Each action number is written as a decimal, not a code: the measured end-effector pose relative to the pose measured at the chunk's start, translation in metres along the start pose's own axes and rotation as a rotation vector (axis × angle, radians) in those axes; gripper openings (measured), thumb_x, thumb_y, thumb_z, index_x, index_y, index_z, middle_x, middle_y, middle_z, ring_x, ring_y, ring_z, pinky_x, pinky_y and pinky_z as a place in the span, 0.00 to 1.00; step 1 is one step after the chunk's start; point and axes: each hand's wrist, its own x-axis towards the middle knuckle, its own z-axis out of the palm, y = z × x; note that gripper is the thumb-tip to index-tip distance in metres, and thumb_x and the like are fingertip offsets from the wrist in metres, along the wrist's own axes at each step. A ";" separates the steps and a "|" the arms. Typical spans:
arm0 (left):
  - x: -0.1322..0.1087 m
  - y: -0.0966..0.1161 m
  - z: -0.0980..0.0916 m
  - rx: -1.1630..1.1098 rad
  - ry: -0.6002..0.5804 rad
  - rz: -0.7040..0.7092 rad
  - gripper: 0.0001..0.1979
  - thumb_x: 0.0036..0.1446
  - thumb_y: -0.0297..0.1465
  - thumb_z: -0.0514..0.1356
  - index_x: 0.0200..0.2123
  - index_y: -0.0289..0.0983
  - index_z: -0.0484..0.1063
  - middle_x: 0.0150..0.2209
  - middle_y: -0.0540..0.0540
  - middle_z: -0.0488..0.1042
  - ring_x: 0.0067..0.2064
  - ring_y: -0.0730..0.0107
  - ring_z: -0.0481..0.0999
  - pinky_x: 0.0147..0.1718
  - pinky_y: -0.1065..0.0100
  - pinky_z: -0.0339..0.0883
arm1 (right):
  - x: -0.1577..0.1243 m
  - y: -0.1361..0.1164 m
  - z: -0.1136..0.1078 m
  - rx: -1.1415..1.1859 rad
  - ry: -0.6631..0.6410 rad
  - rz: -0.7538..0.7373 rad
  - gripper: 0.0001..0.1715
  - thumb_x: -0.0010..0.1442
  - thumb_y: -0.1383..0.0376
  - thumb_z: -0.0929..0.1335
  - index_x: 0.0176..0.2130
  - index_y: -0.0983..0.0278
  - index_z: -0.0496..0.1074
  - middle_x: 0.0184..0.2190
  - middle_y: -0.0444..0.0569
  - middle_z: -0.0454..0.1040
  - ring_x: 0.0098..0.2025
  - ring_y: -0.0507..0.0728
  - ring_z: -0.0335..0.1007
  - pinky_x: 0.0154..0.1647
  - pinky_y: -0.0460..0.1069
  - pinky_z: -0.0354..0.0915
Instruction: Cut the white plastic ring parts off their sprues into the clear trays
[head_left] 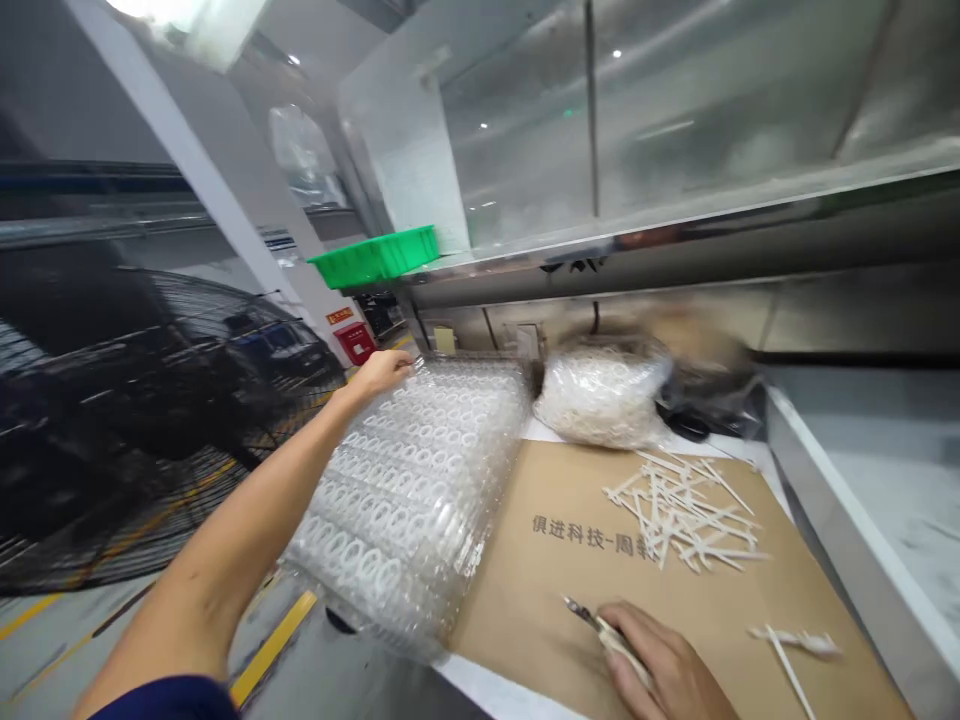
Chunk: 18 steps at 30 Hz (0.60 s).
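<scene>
My left hand [386, 370] is stretched out to the far left corner of a clear plastic blister tray [480, 500], its fingers closed on the rim. Rows of white oval rings [375, 515] sit in the tray's pockets. At the lower right, my right hand [660, 660] is wrapped round a pair of small nippers [592, 620] with cream handles. Their metal tip points up and left over a brown cardboard sheet [525, 600]. Thin white plastic sticks [682, 510] lie heaped on the sheet beyond the nippers. More white sticks [791, 655] lie right of my right hand.
A clear bag of pale pieces [607, 395] and a dark bag [716, 390] stand at the back. A green bin [379, 257] rests on the shelf above. A black wire fan guard [187, 420] is at the left. A raised white edge [847, 510] borders the right.
</scene>
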 end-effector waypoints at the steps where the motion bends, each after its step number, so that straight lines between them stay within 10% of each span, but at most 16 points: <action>1: 0.000 0.013 0.001 -0.006 -0.017 0.041 0.19 0.55 0.36 0.58 0.46 0.33 0.79 0.44 0.43 0.82 0.44 0.58 0.79 0.46 0.68 0.68 | 0.000 -0.006 0.000 -0.047 -0.005 -0.020 0.15 0.67 0.64 0.59 0.45 0.62 0.72 0.35 0.52 0.79 0.35 0.57 0.78 0.38 0.49 0.72; 5: 0.007 0.094 0.016 -0.020 -0.141 0.369 0.22 0.57 0.41 0.57 0.49 0.36 0.77 0.45 0.43 0.81 0.41 0.58 0.79 0.44 0.66 0.69 | 0.000 -0.014 0.003 -0.181 -0.074 -0.065 0.13 0.62 0.61 0.63 0.43 0.64 0.71 0.33 0.51 0.77 0.33 0.59 0.74 0.37 0.50 0.69; 11: -0.049 0.295 0.043 0.027 -0.410 0.976 0.15 0.64 0.34 0.55 0.50 0.40 0.76 0.47 0.42 0.80 0.43 0.61 0.79 0.43 0.65 0.69 | 0.000 -0.008 0.003 -0.237 -0.092 -0.014 0.16 0.61 0.55 0.65 0.43 0.62 0.72 0.36 0.49 0.78 0.34 0.59 0.75 0.33 0.49 0.67; 18: -0.113 0.464 0.106 0.047 -0.639 1.133 0.11 0.60 0.33 0.59 0.44 0.38 0.78 0.44 0.40 0.80 0.44 0.56 0.79 0.39 0.64 0.70 | 0.000 -0.015 -0.005 -0.272 -0.153 -0.037 0.24 0.64 0.49 0.63 0.47 0.64 0.74 0.40 0.53 0.81 0.37 0.64 0.79 0.33 0.52 0.70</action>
